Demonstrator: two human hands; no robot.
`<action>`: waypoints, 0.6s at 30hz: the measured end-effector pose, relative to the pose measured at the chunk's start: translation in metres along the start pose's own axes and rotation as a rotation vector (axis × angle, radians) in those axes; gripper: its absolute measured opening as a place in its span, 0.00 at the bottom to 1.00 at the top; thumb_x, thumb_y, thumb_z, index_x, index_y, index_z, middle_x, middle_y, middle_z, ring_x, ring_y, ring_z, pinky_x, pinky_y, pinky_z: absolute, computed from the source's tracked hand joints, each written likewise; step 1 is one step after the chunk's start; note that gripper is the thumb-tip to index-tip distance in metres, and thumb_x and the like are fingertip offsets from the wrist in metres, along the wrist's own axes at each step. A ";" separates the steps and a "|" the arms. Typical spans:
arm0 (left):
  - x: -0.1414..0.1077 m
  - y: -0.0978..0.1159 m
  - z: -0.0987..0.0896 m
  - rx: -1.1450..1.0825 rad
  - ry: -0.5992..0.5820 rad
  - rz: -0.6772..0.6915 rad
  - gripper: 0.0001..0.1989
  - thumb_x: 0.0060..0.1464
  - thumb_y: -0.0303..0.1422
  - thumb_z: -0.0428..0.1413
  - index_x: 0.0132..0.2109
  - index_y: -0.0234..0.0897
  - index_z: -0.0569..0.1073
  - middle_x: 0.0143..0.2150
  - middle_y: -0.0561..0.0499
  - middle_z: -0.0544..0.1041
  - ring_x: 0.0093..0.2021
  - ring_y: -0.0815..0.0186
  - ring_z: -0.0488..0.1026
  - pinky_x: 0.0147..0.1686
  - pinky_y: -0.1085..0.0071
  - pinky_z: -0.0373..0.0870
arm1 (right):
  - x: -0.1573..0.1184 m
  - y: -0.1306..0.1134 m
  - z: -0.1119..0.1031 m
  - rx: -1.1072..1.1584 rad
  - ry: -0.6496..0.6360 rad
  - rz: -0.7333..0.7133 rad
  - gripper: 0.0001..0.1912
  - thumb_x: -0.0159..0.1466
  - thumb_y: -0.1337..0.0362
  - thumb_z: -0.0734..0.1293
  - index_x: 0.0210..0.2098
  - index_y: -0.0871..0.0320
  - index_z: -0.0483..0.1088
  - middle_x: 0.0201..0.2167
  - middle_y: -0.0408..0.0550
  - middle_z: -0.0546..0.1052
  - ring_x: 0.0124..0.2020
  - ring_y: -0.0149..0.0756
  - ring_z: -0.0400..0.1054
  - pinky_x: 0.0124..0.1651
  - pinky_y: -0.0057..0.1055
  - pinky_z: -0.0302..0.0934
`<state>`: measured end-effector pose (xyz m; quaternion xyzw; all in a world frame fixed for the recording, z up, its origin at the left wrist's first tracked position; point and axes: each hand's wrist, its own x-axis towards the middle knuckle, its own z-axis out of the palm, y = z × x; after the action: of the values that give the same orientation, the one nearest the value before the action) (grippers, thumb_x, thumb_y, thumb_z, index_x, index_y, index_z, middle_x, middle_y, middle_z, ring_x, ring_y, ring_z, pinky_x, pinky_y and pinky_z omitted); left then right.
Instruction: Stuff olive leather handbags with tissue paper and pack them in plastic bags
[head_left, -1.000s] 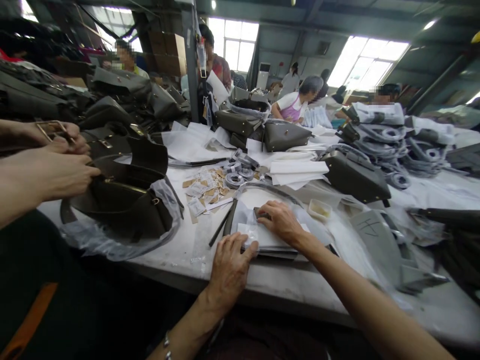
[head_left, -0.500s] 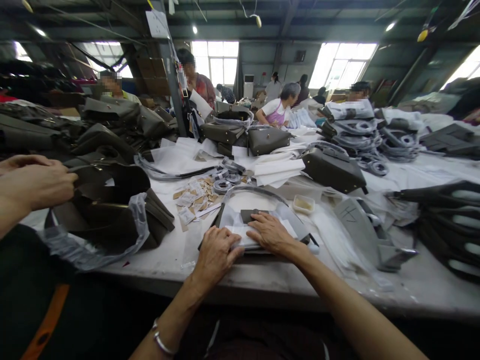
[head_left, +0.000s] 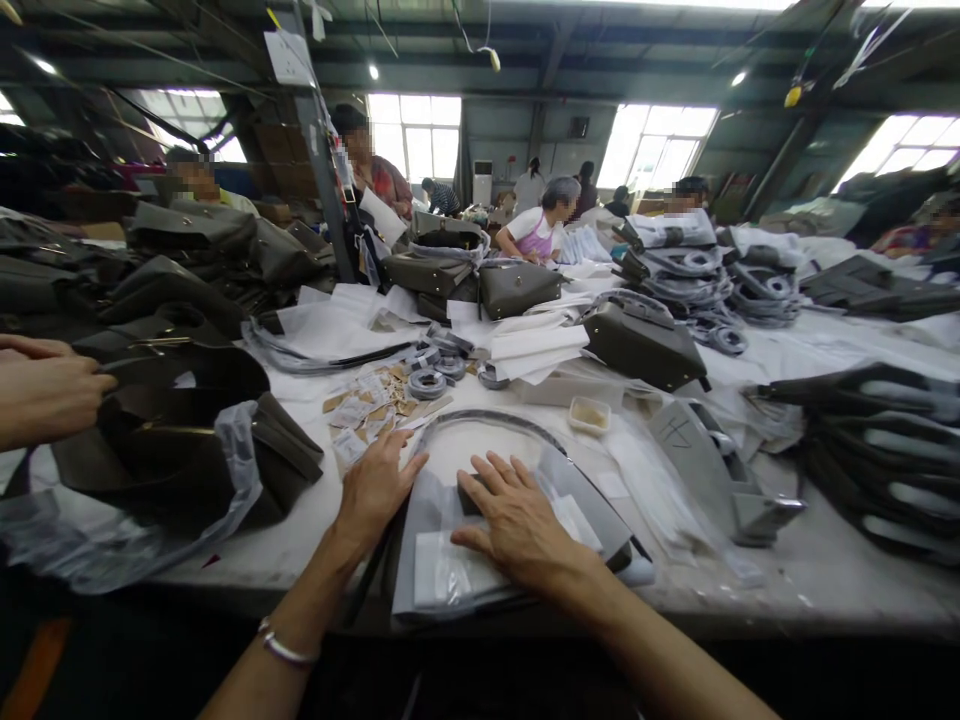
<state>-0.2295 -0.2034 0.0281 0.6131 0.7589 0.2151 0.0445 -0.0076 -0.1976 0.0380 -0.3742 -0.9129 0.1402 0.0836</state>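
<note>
In front of me a flat dark handbag (head_left: 626, 555) lies at the table edge. A translucent sheet (head_left: 424, 510) covers most of it, and its wrapped handle (head_left: 491, 417) arches away from me. My right hand (head_left: 517, 515) rests spread on the sheet, partly over a small dark piece under the fingers. A white packet (head_left: 442, 575) with shiny plastic lies on the sheet's near side. My left hand (head_left: 379, 490) is at the bag's left edge, fingers stretched toward the handle's left end and nothing seen in them; whether it touches the bag I cannot tell.
At left a co-worker's hand (head_left: 49, 392) is beside an upright open bag (head_left: 180, 475) with plastic wrap. Small packets (head_left: 367, 405), coiled straps (head_left: 427, 383) and a small tub (head_left: 589, 415) lie beyond my bag. Grey pieces (head_left: 701, 460) and stacked dark parts (head_left: 885, 460) are at right.
The bag now lies closer to me, with more of its sheet showing. My left hand has moved from its near edge to its left side; my right hand's fingers have spread wider.
</note>
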 end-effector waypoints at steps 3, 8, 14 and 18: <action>0.023 -0.005 0.013 0.020 -0.155 -0.084 0.19 0.61 0.39 0.52 0.56 0.36 0.69 0.48 0.44 0.78 0.46 0.58 0.76 0.43 0.67 0.67 | 0.005 0.005 0.005 0.034 -0.098 0.016 0.36 0.65 0.43 0.63 0.65 0.56 0.60 0.67 0.58 0.59 0.68 0.57 0.49 0.68 0.55 0.40; 0.044 -0.008 0.033 -0.036 -0.241 -0.051 0.13 0.58 0.35 0.52 0.47 0.35 0.75 0.41 0.44 0.80 0.41 0.59 0.77 0.42 0.68 0.66 | 0.025 0.014 -0.023 -0.041 -0.078 -0.007 0.27 0.65 0.51 0.66 0.59 0.56 0.67 0.58 0.57 0.72 0.59 0.51 0.64 0.64 0.47 0.51; 0.063 0.001 0.050 -0.112 -0.290 0.016 0.15 0.56 0.31 0.52 0.49 0.40 0.76 0.43 0.47 0.80 0.44 0.61 0.76 0.44 0.70 0.65 | 0.102 0.036 -0.034 -0.360 -0.151 0.138 0.31 0.65 0.61 0.66 0.65 0.58 0.56 0.51 0.59 0.76 0.49 0.49 0.73 0.49 0.40 0.64; 0.068 0.001 0.056 -0.175 -0.363 0.028 0.16 0.52 0.29 0.52 0.48 0.42 0.76 0.41 0.49 0.81 0.42 0.62 0.77 0.41 0.71 0.66 | 0.154 0.053 -0.024 -0.440 -0.291 0.169 0.15 0.68 0.67 0.61 0.52 0.59 0.72 0.45 0.61 0.79 0.47 0.49 0.74 0.45 0.39 0.66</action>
<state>-0.2270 -0.1232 -0.0083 0.6460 0.7084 0.1666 0.2306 -0.0756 -0.0482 0.0509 -0.4340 -0.8894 -0.0025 -0.1435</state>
